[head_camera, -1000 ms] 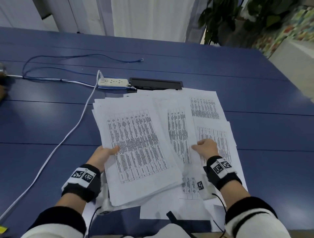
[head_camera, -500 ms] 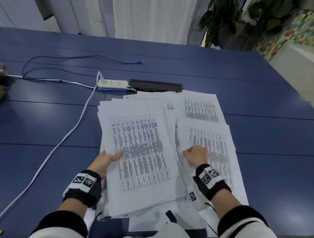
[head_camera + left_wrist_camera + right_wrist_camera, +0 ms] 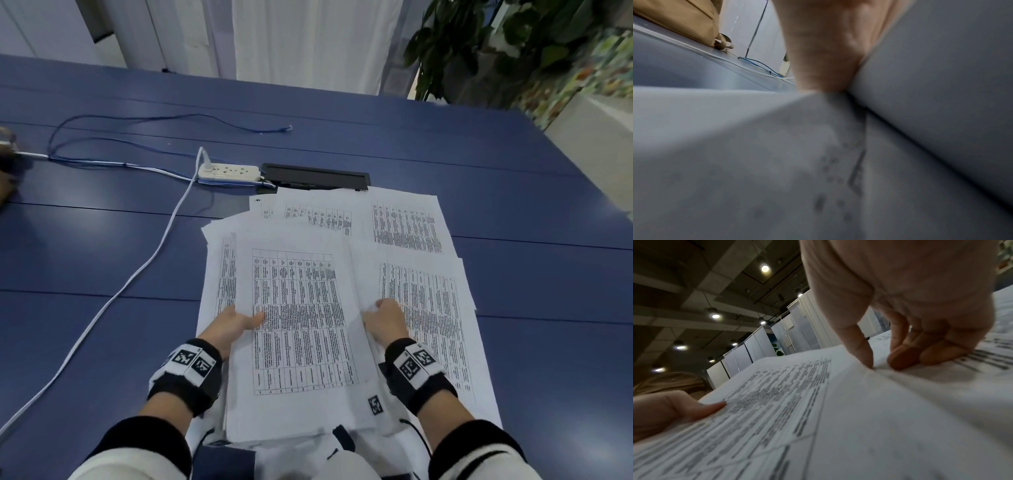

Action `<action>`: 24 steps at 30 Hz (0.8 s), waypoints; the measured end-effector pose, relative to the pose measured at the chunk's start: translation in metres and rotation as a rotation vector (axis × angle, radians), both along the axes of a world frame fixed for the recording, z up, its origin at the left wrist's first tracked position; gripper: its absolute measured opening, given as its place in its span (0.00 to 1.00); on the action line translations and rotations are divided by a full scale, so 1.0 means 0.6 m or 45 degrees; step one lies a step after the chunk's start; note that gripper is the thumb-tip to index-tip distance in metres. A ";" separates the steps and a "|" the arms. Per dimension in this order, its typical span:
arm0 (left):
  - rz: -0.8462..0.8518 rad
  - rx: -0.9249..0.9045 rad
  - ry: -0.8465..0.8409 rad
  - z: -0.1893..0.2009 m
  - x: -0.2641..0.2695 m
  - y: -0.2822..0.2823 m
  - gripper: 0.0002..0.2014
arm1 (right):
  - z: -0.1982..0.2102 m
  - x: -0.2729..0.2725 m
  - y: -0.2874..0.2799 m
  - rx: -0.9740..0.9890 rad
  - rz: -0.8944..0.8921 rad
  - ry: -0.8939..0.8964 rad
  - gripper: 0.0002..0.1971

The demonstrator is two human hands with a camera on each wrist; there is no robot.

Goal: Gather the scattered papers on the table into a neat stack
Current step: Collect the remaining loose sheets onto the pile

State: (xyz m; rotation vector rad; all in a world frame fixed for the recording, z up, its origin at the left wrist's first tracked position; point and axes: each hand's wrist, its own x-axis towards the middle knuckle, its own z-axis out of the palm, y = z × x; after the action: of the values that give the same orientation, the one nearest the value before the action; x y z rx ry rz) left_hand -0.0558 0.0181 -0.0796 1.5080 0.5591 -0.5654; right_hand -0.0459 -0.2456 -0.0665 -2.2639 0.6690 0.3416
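Observation:
A thick stack of printed papers lies on the blue table in front of me. My left hand grips its left edge, thumb on top and fingers hidden underneath; in the left wrist view the left hand is wedged between blurred sheets. My right hand sits at the stack's right edge on the loose sheets. In the right wrist view the right hand pinches a raised fold of the top sheet between thumb and curled fingers. More sheets lie fanned out behind.
A white power strip and a black cable hatch sit just behind the papers. A white cable runs diagonally across the left of the table, with thin blue cables further back. A plant stands beyond the far right edge.
My right hand has slid left, dragging the loose right-hand sheets against the stack. The stack in my left hand has turned straighter and shifted slightly right.

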 end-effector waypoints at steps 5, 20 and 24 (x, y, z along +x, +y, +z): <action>-0.034 0.032 -0.002 0.005 -0.004 -0.008 0.54 | 0.006 0.002 -0.024 0.164 -0.016 -0.009 0.22; -0.013 -0.261 0.054 0.011 -0.029 0.052 0.21 | 0.003 0.032 -0.001 0.553 0.069 0.043 0.13; -0.037 -0.250 0.051 0.008 -0.028 0.050 0.23 | 0.011 0.033 0.015 0.563 0.157 0.053 0.09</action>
State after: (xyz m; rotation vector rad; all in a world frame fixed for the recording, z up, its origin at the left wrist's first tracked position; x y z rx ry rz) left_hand -0.0724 0.0484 -0.0746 1.3228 0.4983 -0.6550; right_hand -0.0262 -0.2366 -0.0598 -1.8808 0.4243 0.5408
